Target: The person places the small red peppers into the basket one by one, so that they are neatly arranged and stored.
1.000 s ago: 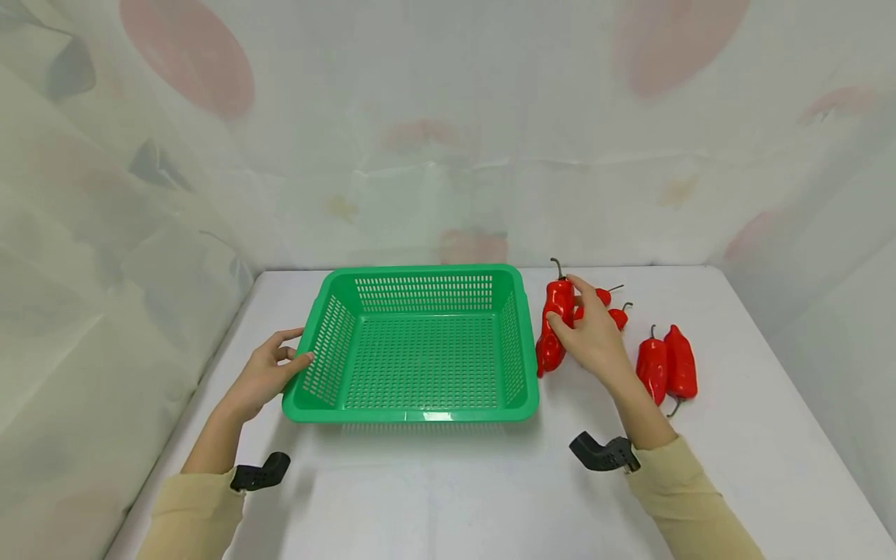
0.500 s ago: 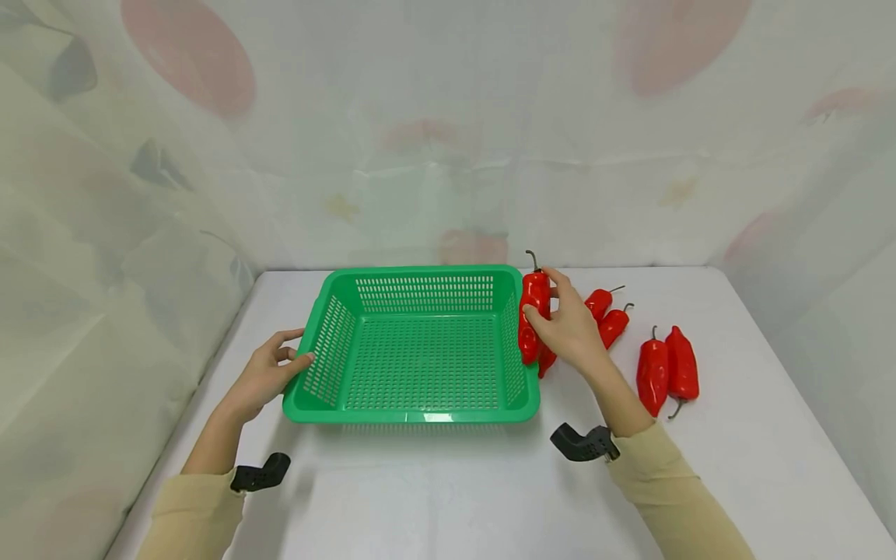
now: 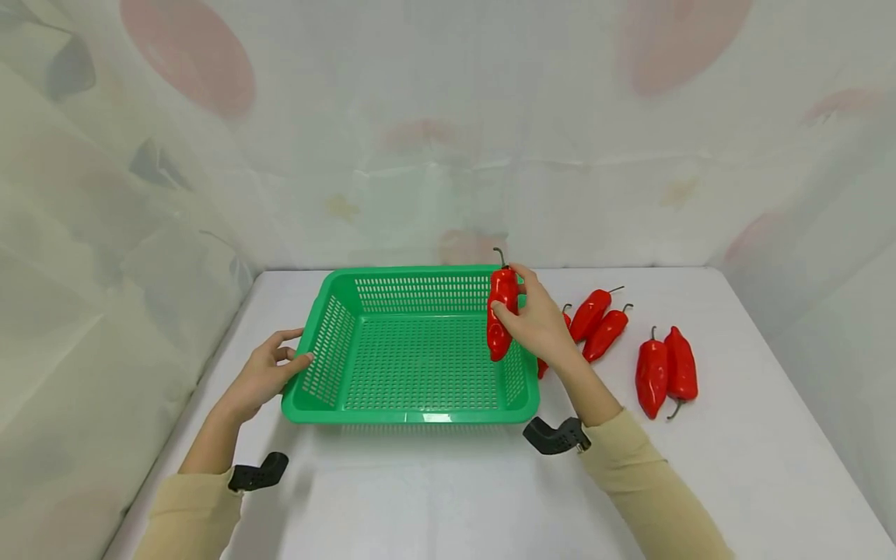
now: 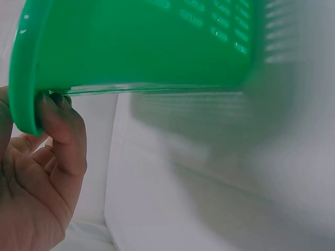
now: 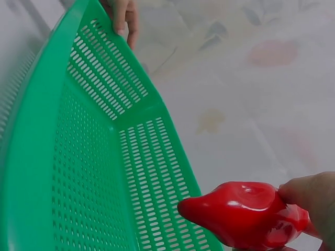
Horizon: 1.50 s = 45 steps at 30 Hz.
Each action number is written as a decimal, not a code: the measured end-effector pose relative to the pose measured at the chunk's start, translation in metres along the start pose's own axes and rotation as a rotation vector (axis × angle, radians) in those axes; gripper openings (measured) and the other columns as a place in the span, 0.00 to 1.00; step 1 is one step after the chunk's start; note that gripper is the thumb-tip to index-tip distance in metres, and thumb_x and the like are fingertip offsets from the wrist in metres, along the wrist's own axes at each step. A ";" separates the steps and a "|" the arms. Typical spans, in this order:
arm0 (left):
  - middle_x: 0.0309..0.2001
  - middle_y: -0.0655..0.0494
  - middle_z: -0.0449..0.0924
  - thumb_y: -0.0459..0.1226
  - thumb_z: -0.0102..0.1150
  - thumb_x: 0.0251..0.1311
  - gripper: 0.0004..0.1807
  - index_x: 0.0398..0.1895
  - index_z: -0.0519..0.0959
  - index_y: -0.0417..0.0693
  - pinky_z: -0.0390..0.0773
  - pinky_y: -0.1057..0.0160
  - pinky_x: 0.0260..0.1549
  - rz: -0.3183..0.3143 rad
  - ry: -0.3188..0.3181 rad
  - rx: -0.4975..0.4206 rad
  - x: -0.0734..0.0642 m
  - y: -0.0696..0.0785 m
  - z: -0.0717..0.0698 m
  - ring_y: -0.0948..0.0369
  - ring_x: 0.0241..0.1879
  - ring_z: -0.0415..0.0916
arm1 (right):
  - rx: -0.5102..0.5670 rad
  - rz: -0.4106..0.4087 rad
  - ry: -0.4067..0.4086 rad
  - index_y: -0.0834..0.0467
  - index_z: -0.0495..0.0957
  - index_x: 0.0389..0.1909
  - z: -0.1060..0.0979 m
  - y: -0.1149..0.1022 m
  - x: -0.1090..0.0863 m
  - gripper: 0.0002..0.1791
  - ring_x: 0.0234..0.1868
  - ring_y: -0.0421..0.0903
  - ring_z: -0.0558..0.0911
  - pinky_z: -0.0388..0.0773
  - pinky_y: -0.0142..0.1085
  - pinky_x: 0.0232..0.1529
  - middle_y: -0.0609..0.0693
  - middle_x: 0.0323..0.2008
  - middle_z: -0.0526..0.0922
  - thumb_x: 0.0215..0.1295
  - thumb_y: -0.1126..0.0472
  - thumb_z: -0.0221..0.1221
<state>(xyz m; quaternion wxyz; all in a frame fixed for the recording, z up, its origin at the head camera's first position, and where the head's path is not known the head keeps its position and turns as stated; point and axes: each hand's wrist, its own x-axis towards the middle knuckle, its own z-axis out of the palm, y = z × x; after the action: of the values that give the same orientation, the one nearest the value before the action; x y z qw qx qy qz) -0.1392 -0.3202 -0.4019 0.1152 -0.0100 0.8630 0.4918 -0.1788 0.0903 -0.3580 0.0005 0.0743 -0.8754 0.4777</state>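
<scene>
A glossy red pepper (image 3: 500,311) with a curved dark stem hangs over the right side of the green plastic basket (image 3: 420,417). My right hand (image 3: 540,320) pinches it between thumb and fingers, stem up and tip down. In the right wrist view the pepper (image 5: 243,214) points toward the basket's perforated wall. At the basket's left rim, my left hand (image 3: 262,377) grips the edge, thumb on the inner side. The left wrist view shows curled fingers (image 4: 63,130) under the rim.
Several red peppers (image 3: 605,334) lie right of the basket, one partly hidden behind my right hand. Two more peppers (image 3: 652,377) lie side by side farther right. A patterned sheet (image 3: 434,155) hangs behind the white table (image 3: 420,498).
My right hand has carried the pepper left, from beside the basket to above its right side, uncovering peppers on the table. My left hand has stayed on the rim.
</scene>
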 end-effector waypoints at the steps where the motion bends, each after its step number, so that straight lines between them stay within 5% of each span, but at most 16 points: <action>1: 0.41 0.36 0.70 0.45 0.53 0.63 0.37 0.70 0.49 0.43 0.81 0.58 0.29 -0.001 -0.001 0.000 0.000 0.000 0.000 0.56 0.31 0.80 | -0.001 0.000 -0.004 0.53 0.50 0.69 0.002 -0.001 0.000 0.38 0.31 0.50 0.78 0.80 0.35 0.29 0.58 0.56 0.69 0.61 0.55 0.57; 8: 0.42 0.37 0.69 0.45 0.53 0.63 0.37 0.70 0.49 0.44 0.81 0.58 0.29 -0.006 -0.006 -0.004 -0.001 0.001 -0.001 0.56 0.32 0.80 | -0.020 -0.026 -0.013 0.55 0.51 0.69 0.016 -0.006 0.004 0.38 0.28 0.49 0.77 0.78 0.34 0.27 0.58 0.57 0.70 0.61 0.55 0.57; 23: 0.41 0.37 0.69 0.47 0.53 0.63 0.38 0.70 0.48 0.46 0.81 0.59 0.30 -0.017 -0.013 0.002 -0.001 0.001 -0.001 0.56 0.31 0.80 | -0.040 -0.048 -0.063 0.56 0.53 0.68 0.046 -0.015 0.014 0.37 0.51 0.50 0.74 0.80 0.38 0.33 0.56 0.57 0.70 0.61 0.54 0.58; 45: 0.41 0.38 0.69 0.47 0.53 0.63 0.38 0.70 0.48 0.46 0.81 0.59 0.29 -0.028 -0.014 0.020 0.000 0.002 -0.002 0.56 0.31 0.79 | -0.029 -0.041 -0.160 0.57 0.53 0.68 0.094 -0.030 0.028 0.37 0.49 0.49 0.76 0.79 0.37 0.36 0.56 0.54 0.73 0.61 0.56 0.58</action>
<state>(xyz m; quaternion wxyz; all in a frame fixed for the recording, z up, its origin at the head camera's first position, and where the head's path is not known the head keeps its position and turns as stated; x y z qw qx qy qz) -0.1396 -0.3214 -0.3994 0.1280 -0.0176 0.8668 0.4817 -0.1961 -0.0074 -0.3821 -0.0586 0.1304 -0.8776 0.4576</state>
